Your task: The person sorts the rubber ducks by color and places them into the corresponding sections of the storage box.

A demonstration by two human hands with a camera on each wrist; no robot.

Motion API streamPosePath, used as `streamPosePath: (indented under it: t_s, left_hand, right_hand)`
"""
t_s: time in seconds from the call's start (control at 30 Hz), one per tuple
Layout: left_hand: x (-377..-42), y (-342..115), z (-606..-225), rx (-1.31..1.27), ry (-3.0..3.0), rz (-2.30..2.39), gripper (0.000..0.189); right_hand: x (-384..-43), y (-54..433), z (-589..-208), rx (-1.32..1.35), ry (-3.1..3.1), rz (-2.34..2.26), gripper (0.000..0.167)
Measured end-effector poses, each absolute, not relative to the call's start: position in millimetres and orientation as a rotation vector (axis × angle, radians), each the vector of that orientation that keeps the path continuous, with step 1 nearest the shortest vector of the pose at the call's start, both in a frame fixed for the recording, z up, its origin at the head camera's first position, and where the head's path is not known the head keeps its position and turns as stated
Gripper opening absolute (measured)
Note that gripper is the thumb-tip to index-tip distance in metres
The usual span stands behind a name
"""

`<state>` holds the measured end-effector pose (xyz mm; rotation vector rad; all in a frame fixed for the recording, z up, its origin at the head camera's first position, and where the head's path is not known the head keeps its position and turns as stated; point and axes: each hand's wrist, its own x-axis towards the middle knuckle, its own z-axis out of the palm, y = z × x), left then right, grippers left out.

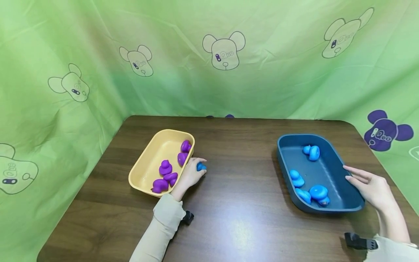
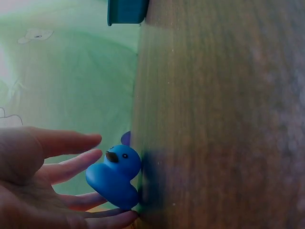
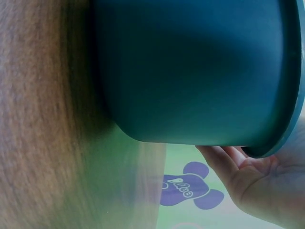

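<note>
A blue rubber duck point(image 2: 114, 179) lies on its side on the table, just right of the yellow tray. My left hand point(image 1: 194, 173) reaches round this duck, the fingers spread behind it and the thumb apart from it in the left wrist view. Purple rubber ducks point(image 1: 165, 167), several in number, lie in the yellow tray point(image 1: 144, 163). On the right, my right hand point(image 1: 373, 185) rests its extended fingers against the right rim of the blue tray point(image 1: 337, 182). Several blue rubber ducks point(image 1: 318, 192) lie inside that tray.
Both trays stand on a dark wooden table point(image 1: 239, 174), with bare wood between them. A green cloth point(image 1: 176, 83) printed with mouse heads hangs behind and beside the table.
</note>
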<state>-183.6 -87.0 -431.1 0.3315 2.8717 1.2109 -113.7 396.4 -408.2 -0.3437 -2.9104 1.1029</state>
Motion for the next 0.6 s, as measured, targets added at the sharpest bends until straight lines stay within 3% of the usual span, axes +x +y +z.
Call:
streamPosePath:
  t_s: [0.6]
  left_hand:
    - [-184.9,-83.9,-429.7,0.377,2.901,1.16,0.028]
  right_hand:
    - [-114.4,396.7,-408.5,-0.359,-2.932,1.094,0.047]
